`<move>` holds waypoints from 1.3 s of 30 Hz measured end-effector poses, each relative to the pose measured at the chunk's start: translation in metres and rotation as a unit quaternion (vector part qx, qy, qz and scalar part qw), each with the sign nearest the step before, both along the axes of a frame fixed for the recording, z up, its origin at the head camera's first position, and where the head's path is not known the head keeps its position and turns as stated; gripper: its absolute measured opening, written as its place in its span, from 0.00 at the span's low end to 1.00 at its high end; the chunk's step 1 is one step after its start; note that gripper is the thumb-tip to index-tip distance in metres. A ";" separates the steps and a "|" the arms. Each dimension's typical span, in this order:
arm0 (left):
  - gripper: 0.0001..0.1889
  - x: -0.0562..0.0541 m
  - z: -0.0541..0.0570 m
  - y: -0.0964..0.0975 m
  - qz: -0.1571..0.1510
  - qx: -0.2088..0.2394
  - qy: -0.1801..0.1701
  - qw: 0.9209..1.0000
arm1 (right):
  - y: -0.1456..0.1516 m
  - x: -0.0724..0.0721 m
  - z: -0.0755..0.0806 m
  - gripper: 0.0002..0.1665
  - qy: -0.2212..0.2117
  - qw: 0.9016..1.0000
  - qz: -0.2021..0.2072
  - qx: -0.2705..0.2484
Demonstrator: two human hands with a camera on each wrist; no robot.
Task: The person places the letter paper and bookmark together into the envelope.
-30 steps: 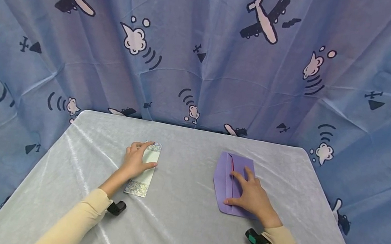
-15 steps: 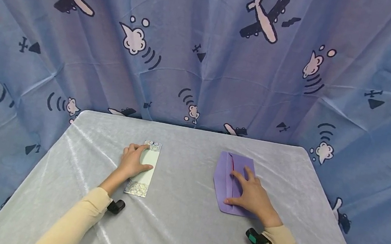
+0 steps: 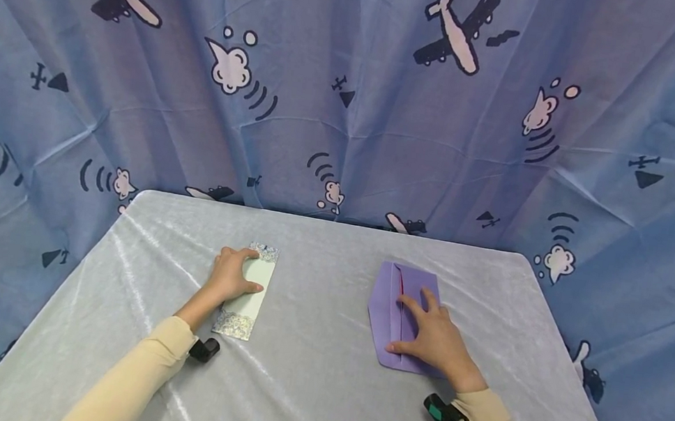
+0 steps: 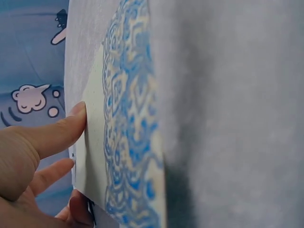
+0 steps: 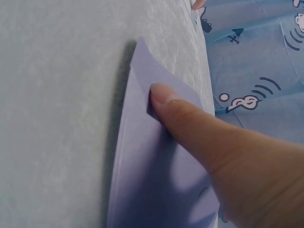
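Observation:
In the head view my left hand (image 3: pixel 231 276) is at the left edge of a pale strip-shaped card (image 3: pixel 249 302) with patterned ends. The left wrist view shows the thumb (image 4: pixel 71 121) on the card's face and other fingers along its edge; part of their grip is hidden. The near end of the card (image 4: pixel 130 118) bears a blue ornamental pattern. On the right, my right hand (image 3: pixel 437 336) rests with spread fingers on a purple envelope (image 3: pixel 384 314). Something red shows along the envelope's opening. The right thumb (image 5: pixel 178 111) presses on the envelope in the right wrist view.
A light grey velvety cloth (image 3: pixel 308 347) covers the table, and both papers lie well inside its edges. Behind the table hangs a blue curtain (image 3: pixel 351 100) printed with planes and clouds. Each wrist wears a dark device.
My left hand has drawn back leftward across the card, uncovering more of its face. The card's near end has shifted slightly left. My right hand and the envelope have stayed put.

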State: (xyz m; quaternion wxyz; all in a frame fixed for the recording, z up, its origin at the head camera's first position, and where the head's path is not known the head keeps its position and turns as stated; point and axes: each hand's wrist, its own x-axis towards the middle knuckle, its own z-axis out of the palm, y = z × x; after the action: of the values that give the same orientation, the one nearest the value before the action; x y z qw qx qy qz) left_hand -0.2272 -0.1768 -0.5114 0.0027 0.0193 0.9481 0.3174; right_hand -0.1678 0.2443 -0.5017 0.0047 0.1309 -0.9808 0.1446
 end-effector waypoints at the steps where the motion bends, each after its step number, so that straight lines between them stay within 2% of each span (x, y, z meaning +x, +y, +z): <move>1: 0.40 -0.001 0.000 -0.001 0.001 0.001 -0.001 1.000 | 0.000 0.000 0.000 0.60 0.003 1.000 0.000 0.000; 8: 0.40 -0.002 0.001 -0.002 -0.002 0.006 -0.016 1.000 | 0.000 0.000 0.000 0.60 0.007 1.000 0.001 0.002; 12: 0.38 -0.004 0.004 -0.002 -0.006 -0.001 -0.013 1.000 | -0.001 0.000 0.000 0.60 0.005 1.000 0.001 0.001; 17: 0.35 -0.006 0.006 -0.002 0.004 0.005 -0.017 1.000 | -0.001 -0.001 -0.001 0.60 0.007 1.000 0.000 0.002; 27: 0.29 -0.008 0.007 -0.002 0.041 0.097 -0.058 0.993 | 0.000 0.000 -0.001 0.60 0.004 1.000 0.000 0.002; 34: 0.25 -0.007 0.005 -0.001 0.049 0.103 -0.036 0.993 | 0.000 0.001 0.000 0.60 0.003 1.000 -0.002 0.001; 39: 0.23 -0.006 0.003 -0.004 0.034 0.127 -0.017 0.991 | -0.001 0.001 0.001 0.59 0.005 1.000 -0.002 0.001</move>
State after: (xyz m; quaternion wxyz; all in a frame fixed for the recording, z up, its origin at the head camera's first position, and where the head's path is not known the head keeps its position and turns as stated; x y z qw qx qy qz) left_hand -0.2330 -0.1805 -0.5081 0.0054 -0.0176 0.9002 0.4351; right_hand -0.1671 0.2437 -0.5008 0.0093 0.1296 -0.9812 0.1426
